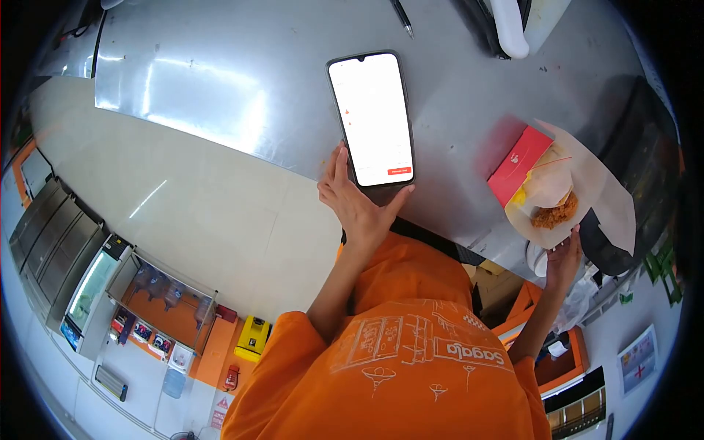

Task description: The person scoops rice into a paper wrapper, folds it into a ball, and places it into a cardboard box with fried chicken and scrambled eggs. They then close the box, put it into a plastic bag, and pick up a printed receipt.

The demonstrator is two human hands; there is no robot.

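Observation:
A phone [372,117] with a lit white screen and a red button is over the metal counter. My left hand [361,202] grips its lower end, fingers along the left edge and thumb at the lower right corner. On the right, my right hand [563,258] pinches the near edge of an open paper wrapper [601,183]; part of its grip is hidden. Within the wrapper are a red carton [518,165], a pale wrapped item [548,183] and a browned fried piece [557,212].
The steel counter [242,44] carries a black pen [402,18] at the top and a white-handled object [508,28] at the upper right. White round lids [537,258] sit beside my right hand. A yellow case [253,338] and shelving [165,293] stand lower left, beyond the floor.

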